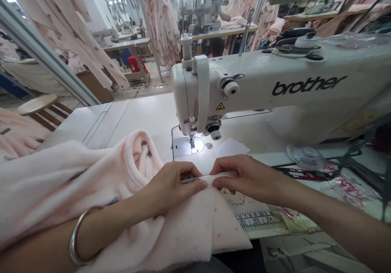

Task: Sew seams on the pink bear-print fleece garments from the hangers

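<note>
Presently in hand: one length of pale pink fabric (pixel 189 228), plush, with scattered small dark motifs, its upper edge gathered before the sewing machine, its bulk heaped to the left and its lower part hanging over the front of the tabletop (pixel 152 112).

Left hand (pixel 181 181): fingers pinched together on the fabric's edge, thumb nearest the viewer; one silver bangle (pixel 73 240) round the forearm.

Right hand (pixel 241 177): fingers likewise closed on the same edge, just beside the left; the two grips nearly meet.

Sewing machine (pixel 189 94): one, white, lettered "brother", lamp lit. Presser foot (pixel 192 142): beyond the hands, apart from the pinched edge.

Paper-like white piece (pixel 233 147): one, flat, behind the right hand.

Ruler scale (pixel 256 221): one, at the near edge, figures 22 to 24 legible.

Clear plastic disc (pixel 305 156): one, right of the right hand.

Beyond: wooden stool (pixel 38 104), red stool (pixel 137 63), hanging pink garments (pixel 161 20).
</note>
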The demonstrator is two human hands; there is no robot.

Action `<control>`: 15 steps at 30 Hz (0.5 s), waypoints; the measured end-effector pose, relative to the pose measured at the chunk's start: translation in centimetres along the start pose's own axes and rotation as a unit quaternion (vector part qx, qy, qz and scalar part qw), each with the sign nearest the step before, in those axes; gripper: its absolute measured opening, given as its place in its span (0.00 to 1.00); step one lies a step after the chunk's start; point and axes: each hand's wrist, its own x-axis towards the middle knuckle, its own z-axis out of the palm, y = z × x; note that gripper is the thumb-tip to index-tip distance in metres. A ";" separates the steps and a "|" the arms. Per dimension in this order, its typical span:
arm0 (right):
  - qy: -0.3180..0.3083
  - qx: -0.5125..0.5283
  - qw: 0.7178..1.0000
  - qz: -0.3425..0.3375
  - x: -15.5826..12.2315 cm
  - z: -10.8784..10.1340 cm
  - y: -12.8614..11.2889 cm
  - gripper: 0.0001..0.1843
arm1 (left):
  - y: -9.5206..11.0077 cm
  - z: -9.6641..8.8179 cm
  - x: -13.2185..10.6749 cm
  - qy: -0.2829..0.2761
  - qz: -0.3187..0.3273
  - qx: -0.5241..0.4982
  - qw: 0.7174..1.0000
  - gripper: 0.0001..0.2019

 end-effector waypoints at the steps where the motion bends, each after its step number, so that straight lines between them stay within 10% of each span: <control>1: -0.004 0.027 1.000 -0.005 0.5 0.0 0.2 0.07 | -0.1 -0.3 0.3 -0.002 -0.008 -0.009 1.000 0.13; 15: 0.018 -0.101 0.992 0.069 8.0 -2.7 -1.3 0.16 | -0.6 -4.3 7.0 0.083 -0.047 0.114 0.989 0.11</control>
